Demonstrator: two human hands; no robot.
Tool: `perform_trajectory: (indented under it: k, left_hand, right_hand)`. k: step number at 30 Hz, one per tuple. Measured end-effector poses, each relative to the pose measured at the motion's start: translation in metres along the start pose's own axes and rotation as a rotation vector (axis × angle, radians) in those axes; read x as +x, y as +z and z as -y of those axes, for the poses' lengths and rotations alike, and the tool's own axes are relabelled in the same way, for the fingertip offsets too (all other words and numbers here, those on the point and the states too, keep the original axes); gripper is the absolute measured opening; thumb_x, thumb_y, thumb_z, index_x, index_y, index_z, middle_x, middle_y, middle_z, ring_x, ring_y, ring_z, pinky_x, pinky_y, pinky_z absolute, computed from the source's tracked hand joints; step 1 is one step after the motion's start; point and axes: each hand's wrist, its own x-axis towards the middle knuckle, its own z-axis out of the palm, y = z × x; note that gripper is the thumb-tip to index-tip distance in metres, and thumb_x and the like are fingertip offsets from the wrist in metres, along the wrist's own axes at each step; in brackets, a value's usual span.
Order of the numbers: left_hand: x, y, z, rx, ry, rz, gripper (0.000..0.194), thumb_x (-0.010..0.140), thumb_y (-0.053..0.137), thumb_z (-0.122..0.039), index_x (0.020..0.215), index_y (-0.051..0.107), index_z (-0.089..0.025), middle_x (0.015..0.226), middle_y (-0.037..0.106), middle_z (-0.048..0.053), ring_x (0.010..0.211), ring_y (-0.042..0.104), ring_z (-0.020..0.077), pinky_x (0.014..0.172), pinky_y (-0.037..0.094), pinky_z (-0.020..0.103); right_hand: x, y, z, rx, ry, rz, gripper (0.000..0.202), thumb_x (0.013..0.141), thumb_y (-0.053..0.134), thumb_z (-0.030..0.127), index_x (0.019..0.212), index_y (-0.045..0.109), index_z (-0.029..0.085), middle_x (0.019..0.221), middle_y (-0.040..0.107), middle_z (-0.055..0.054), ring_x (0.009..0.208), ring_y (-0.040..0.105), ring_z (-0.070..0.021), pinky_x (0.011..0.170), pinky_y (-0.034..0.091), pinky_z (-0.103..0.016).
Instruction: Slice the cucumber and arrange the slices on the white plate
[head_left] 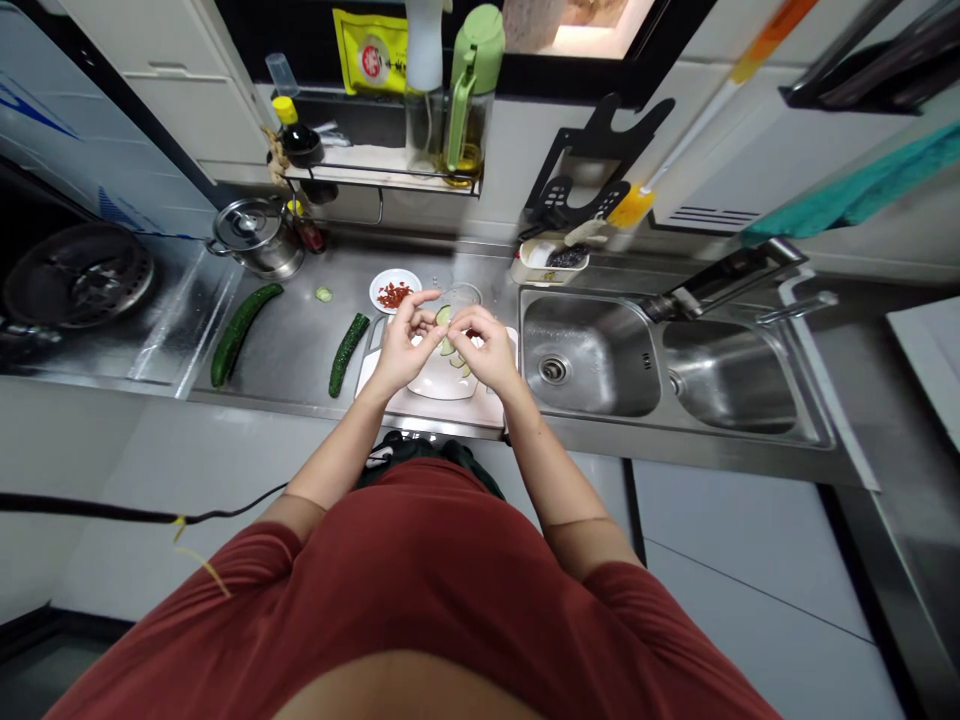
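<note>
Both my hands are raised over a white plate (pixel 442 383) on a cutting board (pixel 489 408). My left hand (pixel 407 345) and my right hand (pixel 484 345) meet at the fingertips, pinching a thin pale-green cucumber slice (pixel 443 315) between them. More cucumber slices (pixel 456 360) lie on the plate under my fingers, partly hidden. Behind my hands stands a clear glass bowl (pixel 463 293). Beyond my left hand is a small white dish with red chili pieces (pixel 395 294). A cut cucumber (pixel 349 355) lies left of the board.
Further left are a whole cucumber (pixel 244 335), a cucumber end (pixel 323 294) and a lidded steel pot (pixel 259 238). A double sink (pixel 592 355) with a faucet (pixel 796 308) is at right. Above the counter, a rack (pixel 382 172) holds bottles. A wok (pixel 79 275) sits at far left.
</note>
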Motion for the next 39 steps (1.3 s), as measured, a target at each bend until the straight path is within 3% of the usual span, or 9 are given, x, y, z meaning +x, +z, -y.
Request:
perform_trajectory:
  k: [7, 13, 22, 28, 39]
  left_hand:
    - [0.0, 0.001, 0.007, -0.012, -0.013, 0.013, 0.051, 0.086, 0.064, -0.042, 0.131, 0.049, -0.023, 0.088, 0.062, 0.001, 0.076, 0.059, 0.0101, 0.071, 0.047, 0.022]
    - [0.002, 0.001, 0.024, -0.138, -0.169, 0.058, 0.053, 0.079, 0.07, -0.042, 0.125, 0.058, -0.018, 0.09, 0.065, 0.003, 0.079, 0.06, 0.0114, 0.072, 0.047, 0.023]
    - [-0.002, -0.004, 0.074, -0.23, -0.419, 0.158, 0.048, 0.069, 0.076, -0.033, 0.111, 0.065, -0.012, 0.079, 0.064, 0.001, 0.072, 0.057, 0.0096, 0.072, 0.046, 0.024]
    - [-0.015, -0.001, 0.102, -0.194, -0.522, 0.191, 0.045, 0.065, 0.075, -0.027, 0.106, 0.065, -0.011, 0.075, 0.064, 0.001, 0.069, 0.056, 0.0099, 0.07, 0.045, 0.023]
    - [-0.044, 0.009, 0.147, 0.045, -0.646, 0.301, 0.034, 0.066, 0.066, -0.019, 0.099, 0.065, -0.012, 0.062, 0.056, -0.004, 0.058, 0.051, 0.0079, 0.058, 0.039, 0.019]
  right_hand:
    - [-0.001, 0.0, -0.004, 0.034, 0.053, 0.001, 0.021, 0.086, 0.06, 0.035, 0.071, 0.059, 0.021, 0.082, 0.06, -0.001, 0.083, 0.057, -0.0151, 0.066, 0.045, -0.026]
    - [-0.003, -0.001, -0.016, -0.012, 0.12, 0.039, 0.02, 0.084, 0.058, 0.035, 0.072, 0.06, 0.019, 0.078, 0.061, -0.001, 0.077, 0.057, -0.0144, 0.064, 0.043, -0.025]
    - [-0.017, 0.01, -0.067, 0.073, 0.385, 0.191, 0.02, 0.078, 0.057, 0.036, 0.075, 0.061, 0.016, 0.07, 0.064, -0.001, 0.066, 0.057, -0.013, 0.064, 0.045, -0.025]
    - [-0.033, 0.019, -0.101, -0.012, 0.503, 0.27, 0.02, 0.077, 0.057, 0.034, 0.073, 0.064, 0.015, 0.068, 0.064, -0.001, 0.064, 0.056, -0.0125, 0.062, 0.043, -0.022]
    - [-0.072, 0.042, -0.145, -0.205, 0.658, 0.38, 0.015, 0.078, 0.057, 0.023, 0.078, 0.069, 0.013, 0.068, 0.066, 0.0, 0.062, 0.056, -0.0108, 0.059, 0.04, -0.018]
